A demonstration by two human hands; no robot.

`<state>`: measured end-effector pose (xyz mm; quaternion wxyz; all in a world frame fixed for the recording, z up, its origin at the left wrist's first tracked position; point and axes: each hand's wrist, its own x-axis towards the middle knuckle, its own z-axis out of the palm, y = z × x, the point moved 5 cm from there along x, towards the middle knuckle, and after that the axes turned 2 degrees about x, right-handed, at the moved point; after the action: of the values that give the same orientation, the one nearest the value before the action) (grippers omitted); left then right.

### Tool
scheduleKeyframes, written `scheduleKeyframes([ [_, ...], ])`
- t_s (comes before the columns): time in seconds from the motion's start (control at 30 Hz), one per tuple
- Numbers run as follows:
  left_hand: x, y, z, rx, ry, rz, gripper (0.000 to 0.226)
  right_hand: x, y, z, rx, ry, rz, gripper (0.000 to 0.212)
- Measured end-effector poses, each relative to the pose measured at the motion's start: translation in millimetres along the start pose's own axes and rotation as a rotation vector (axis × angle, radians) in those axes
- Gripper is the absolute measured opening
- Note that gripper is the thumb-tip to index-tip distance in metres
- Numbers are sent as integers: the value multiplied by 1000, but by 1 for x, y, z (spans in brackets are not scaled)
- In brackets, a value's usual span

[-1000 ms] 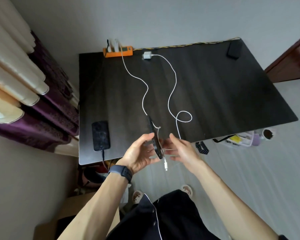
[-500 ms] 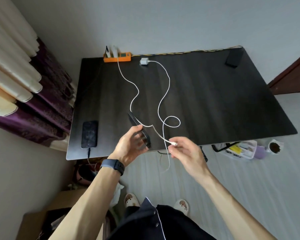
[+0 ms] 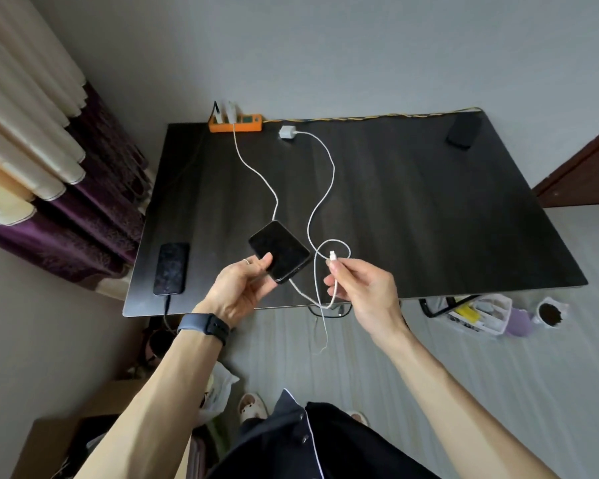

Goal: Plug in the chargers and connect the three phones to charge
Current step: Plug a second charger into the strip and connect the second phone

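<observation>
My left hand [image 3: 242, 288] grips a black phone [image 3: 279, 250] screen-up over the table's near edge. My right hand [image 3: 360, 288] pinches a white cable's connector [image 3: 332, 255], tip pointing up, just right of the phone and apart from it. That cable [image 3: 256, 174] runs from a plug in the orange power strip [image 3: 248, 123] and passes behind the phone. A white charger adapter [image 3: 287, 132] lies on the table beside the strip; its cable [image 3: 329, 181] loops and hangs off the front edge. A second phone [image 3: 171, 267] lies at the near left with a black cable in it. A third phone [image 3: 464, 129] lies far right.
The dark table [image 3: 429, 219] stands against a grey wall, with curtains [image 3: 49, 150] to its left. A white basket [image 3: 481, 312] and a cup [image 3: 548, 314] sit on the floor under the near right edge. A cardboard box [image 3: 66, 437] is at the bottom left.
My left hand has turned the phone from edge-on to screen-up. My right hand has shifted its grip along the white cable to the connector and lifted it beside the phone.
</observation>
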<state>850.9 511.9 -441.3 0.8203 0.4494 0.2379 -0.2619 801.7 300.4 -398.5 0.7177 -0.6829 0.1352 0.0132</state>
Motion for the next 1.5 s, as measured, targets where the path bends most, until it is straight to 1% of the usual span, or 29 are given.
scheduleKeyframes([
  [0.1, -5, 6, 3, -48, 33, 20, 11, 0, -3, 12, 1, -56, 14, 18],
  [0.23, -10, 16, 2, -110, 32, 56, 13, -10, -10, 33, 36, -158, 43, 26],
  [0.33, -14, 20, 1, -127, 22, 78, 4, -15, -10, 42, 54, -213, 71, 20],
  [0.37, -16, 21, 0, -132, 21, 83, 4, -17, -9, 46, 56, -228, 84, 18],
  [0.43, -19, 22, -1, -139, 11, 85, 6, -19, -7, 50, 65, -231, 99, 16],
  [0.53, -23, 22, -4, -131, 3, 84, 17, -20, -5, 56, 74, -218, 91, 11],
  [0.57, -24, 21, -5, -127, 1, 84, 18, -20, -5, 57, 68, -212, 82, 11],
  [0.63, -27, 20, -8, -118, 0, 82, 14, -20, -5, 58, 51, -206, 71, 12],
  [0.73, -28, 18, -11, -109, -18, 79, 15, -22, -5, 59, 35, -211, 72, 14],
  [0.8, -28, 16, -11, -105, -29, 83, 8, -23, -4, 58, 22, -215, 84, 13],
  [0.97, -30, 11, -13, -73, -41, 93, 23, -24, 0, 56, -2, -209, 106, 9],
  [1.07, -31, 11, -13, -45, -56, 104, 25, -24, 3, 55, 3, -196, 143, 9],
  [1.17, -32, 14, -11, 4, -120, 143, 23, -23, 5, 55, 12, -192, 189, 10],
  [1.27, -35, 19, -9, 68, -169, 191, 28, -24, 7, 56, 5, -192, 203, 11],
  [1.5, -36, 33, -11, 210, -129, 236, 32, -20, 12, 58, -28, -174, 159, 7],
])
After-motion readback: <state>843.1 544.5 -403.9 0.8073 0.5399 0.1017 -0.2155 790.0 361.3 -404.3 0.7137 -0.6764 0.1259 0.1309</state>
